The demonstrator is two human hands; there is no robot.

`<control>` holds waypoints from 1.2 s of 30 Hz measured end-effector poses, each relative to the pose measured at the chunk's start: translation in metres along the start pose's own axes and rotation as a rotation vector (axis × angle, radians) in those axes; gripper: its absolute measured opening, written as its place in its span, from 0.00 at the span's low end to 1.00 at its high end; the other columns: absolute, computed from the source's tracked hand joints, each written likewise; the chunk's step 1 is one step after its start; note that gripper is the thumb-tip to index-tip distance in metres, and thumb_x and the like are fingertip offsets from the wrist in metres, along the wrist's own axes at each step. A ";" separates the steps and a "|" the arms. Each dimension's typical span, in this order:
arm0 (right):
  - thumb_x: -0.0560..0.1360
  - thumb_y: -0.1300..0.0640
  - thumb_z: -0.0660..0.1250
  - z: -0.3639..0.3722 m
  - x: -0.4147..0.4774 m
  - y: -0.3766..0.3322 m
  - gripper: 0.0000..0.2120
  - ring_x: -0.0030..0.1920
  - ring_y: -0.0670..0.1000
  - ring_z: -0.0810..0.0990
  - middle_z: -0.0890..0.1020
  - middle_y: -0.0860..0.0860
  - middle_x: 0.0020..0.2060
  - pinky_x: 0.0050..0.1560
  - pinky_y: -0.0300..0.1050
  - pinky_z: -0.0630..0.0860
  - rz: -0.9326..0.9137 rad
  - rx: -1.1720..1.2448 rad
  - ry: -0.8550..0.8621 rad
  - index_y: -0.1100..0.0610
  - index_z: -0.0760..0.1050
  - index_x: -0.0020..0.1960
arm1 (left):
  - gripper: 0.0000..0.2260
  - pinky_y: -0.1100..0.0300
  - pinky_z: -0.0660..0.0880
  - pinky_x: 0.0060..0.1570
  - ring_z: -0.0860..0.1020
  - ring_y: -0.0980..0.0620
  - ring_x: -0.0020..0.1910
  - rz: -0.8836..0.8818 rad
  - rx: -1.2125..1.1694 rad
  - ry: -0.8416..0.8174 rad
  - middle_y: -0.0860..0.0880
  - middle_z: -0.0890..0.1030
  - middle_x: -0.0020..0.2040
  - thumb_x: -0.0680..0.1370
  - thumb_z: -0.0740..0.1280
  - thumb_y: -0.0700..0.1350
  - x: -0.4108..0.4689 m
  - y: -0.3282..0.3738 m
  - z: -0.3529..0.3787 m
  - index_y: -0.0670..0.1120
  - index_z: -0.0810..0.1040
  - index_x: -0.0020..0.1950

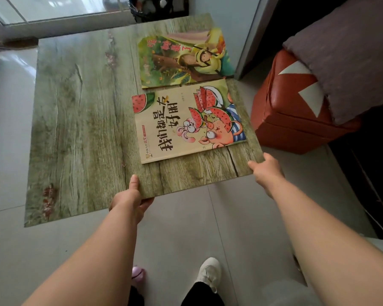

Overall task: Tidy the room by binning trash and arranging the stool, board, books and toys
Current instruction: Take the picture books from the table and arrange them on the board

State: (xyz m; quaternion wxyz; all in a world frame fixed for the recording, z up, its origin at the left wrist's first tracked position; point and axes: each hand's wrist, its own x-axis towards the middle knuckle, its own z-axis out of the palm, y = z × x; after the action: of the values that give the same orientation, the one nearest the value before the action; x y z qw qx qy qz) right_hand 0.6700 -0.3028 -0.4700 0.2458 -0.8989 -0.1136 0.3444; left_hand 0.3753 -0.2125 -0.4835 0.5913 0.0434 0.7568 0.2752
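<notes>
**2 hands gripping the near edge of the board**

The left hand [131,199] is clamping the near edge of the wood-grain board [80,120], thumb lying on top and fingers curled underneath. The right hand [266,171] is closing around the board's near right corner, thumb on the upper face and the other fingers hidden below the edge. Both forearms are reaching forward from the bottom of the view.

The board is stretching away from the hands across the pale tiled floor [186,228]; whether its gripped edge is touching the tiles or hanging just above them cannot be told. 2 picture books are lying flat on it. The watermelon book [186,122] is sitting just beyond the hands, between them and slightly nearer the right one. The jungle book [184,60] is lying farther out, its near edge touching or slightly overlapped by the far edge of the watermelon book.

To the right of the right hand, an orange stool [292,120] is standing on the floor just beside the board's right edge, with a purple cushion [349,56] resting partly on top of it. Below the arms, a white shoe [209,272] and a pink slipper-like item [138,273] are showing on the tiles
</notes>
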 end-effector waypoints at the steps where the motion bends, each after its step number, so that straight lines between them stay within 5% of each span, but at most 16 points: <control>1: 0.75 0.52 0.67 -0.001 0.000 0.003 0.22 0.59 0.58 0.77 0.79 0.53 0.60 0.62 0.51 0.74 0.005 0.000 -0.002 0.54 0.70 0.68 | 0.22 0.43 0.80 0.47 0.77 0.40 0.55 0.003 0.007 0.006 0.39 0.73 0.64 0.75 0.70 0.52 -0.001 -0.002 0.000 0.39 0.71 0.60; 12: 0.78 0.52 0.63 -0.002 0.001 0.013 0.24 0.63 0.59 0.74 0.75 0.55 0.66 0.64 0.50 0.71 -0.041 -0.082 -0.030 0.53 0.65 0.72 | 0.22 0.44 0.80 0.47 0.78 0.40 0.47 0.029 0.157 0.170 0.40 0.75 0.60 0.74 0.70 0.55 -0.005 -0.005 0.001 0.39 0.71 0.55; 15: 0.78 0.51 0.61 -0.011 -0.004 0.008 0.23 0.63 0.60 0.73 0.71 0.59 0.66 0.63 0.49 0.70 -0.033 -0.178 -0.008 0.52 0.65 0.72 | 0.34 0.42 0.70 0.64 0.70 0.35 0.65 0.054 0.409 0.329 0.37 0.67 0.70 0.74 0.68 0.56 -0.019 0.003 0.007 0.36 0.63 0.70; 18: 0.78 0.51 0.60 -0.023 -0.011 -0.007 0.25 0.68 0.61 0.68 0.65 0.59 0.70 0.67 0.50 0.66 -0.074 -0.234 -0.006 0.52 0.62 0.74 | 0.35 0.45 0.65 0.68 0.63 0.36 0.68 0.165 0.549 0.473 0.37 0.59 0.71 0.73 0.70 0.49 -0.045 0.022 0.022 0.35 0.57 0.71; 24: 0.78 0.54 0.61 -0.025 -0.004 -0.055 0.24 0.69 0.58 0.67 0.67 0.57 0.71 0.69 0.50 0.66 -0.287 -0.268 -0.036 0.55 0.64 0.74 | 0.25 0.50 0.74 0.55 0.75 0.38 0.59 0.430 0.685 0.170 0.39 0.72 0.66 0.77 0.68 0.48 -0.044 0.054 0.060 0.38 0.67 0.69; 32: 0.80 0.56 0.57 -0.002 0.029 -0.104 0.24 0.72 0.56 0.64 0.65 0.56 0.73 0.70 0.48 0.62 -0.389 -0.328 -0.071 0.57 0.59 0.76 | 0.29 0.45 0.66 0.68 0.61 0.40 0.72 0.517 0.813 0.148 0.44 0.59 0.75 0.79 0.64 0.47 -0.021 0.088 0.100 0.44 0.57 0.77; 36: 0.80 0.58 0.56 0.005 0.041 -0.116 0.23 0.71 0.56 0.66 0.66 0.57 0.72 0.69 0.45 0.63 -0.346 -0.317 -0.085 0.59 0.60 0.74 | 0.24 0.47 0.63 0.70 0.62 0.41 0.70 0.522 0.884 0.126 0.43 0.60 0.73 0.79 0.63 0.46 -0.026 0.089 0.123 0.45 0.63 0.74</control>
State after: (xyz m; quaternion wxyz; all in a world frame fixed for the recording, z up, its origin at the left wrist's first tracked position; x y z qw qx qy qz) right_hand 0.6927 -0.1863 -0.4358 0.1520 -0.8782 -0.3288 0.3125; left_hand 0.4726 -0.1023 -0.4377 0.3814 0.4597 0.7990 0.0697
